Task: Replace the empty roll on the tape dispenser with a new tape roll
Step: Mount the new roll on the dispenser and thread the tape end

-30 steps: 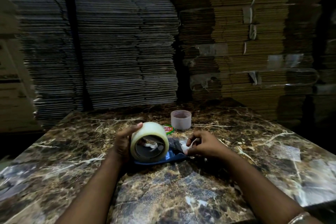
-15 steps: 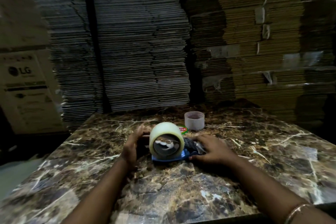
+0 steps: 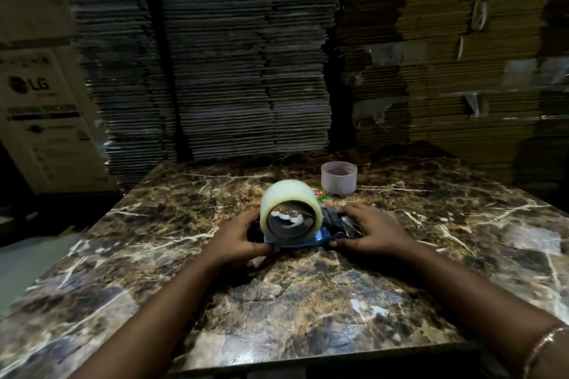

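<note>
On the marble table (image 3: 191,255), at 9 o'clock from the tape roll, your left hand (image 3: 235,237) curls around the near-left end of the tape dispenser (image 3: 326,235), thumb under its blue base. Your new tape roll (image 3: 289,209) stands on edge on the dispenser, between both hands, touching the left one. At 3 o'clock, your right hand (image 3: 374,231) lies over the dispenser's dark end, fingers spread and lightly bent. At 1 o'clock, well apart, the empty roll (image 3: 338,178) stands upright.
</note>
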### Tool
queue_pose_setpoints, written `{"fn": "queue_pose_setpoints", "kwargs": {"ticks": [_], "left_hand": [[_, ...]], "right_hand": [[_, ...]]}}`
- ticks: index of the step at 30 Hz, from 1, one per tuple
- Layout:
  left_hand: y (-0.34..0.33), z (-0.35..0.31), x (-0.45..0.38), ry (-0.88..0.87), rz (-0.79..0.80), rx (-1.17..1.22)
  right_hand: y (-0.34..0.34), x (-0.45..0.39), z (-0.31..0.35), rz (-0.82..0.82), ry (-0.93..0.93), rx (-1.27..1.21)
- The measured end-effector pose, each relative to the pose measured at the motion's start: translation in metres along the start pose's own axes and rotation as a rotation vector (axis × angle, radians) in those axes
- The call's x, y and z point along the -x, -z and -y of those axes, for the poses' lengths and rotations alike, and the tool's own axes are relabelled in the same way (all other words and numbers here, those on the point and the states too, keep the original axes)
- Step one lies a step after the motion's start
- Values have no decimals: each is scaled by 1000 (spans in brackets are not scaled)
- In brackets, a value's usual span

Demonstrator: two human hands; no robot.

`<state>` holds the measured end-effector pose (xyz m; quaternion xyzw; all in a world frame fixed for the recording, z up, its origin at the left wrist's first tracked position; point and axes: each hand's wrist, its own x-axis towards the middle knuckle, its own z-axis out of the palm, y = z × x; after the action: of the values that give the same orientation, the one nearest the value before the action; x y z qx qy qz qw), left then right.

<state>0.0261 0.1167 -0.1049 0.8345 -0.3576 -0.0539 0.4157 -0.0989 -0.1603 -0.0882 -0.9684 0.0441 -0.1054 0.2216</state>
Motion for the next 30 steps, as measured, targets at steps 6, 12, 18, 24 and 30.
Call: {"fn": "queue_pose_setpoints", "kwargs": {"ticks": [6, 12, 18, 24, 30], "left_hand": [[-2, -6, 4, -9, 16, 75], [-5, -15, 8, -6, -10, 53], [2, -29, 8, 56, 4, -81], [12, -43, 4, 198, 80, -228], [31, -70, -8, 300, 181, -87]], "right_hand": [[1, 8, 6, -33, -8, -8], [0, 7, 3, -28, 4, 35], [5, 8, 6, 62, -33, 102], [22, 3, 21, 234, -83, 129], [44, -8, 29, 487, -155, 117]]}}
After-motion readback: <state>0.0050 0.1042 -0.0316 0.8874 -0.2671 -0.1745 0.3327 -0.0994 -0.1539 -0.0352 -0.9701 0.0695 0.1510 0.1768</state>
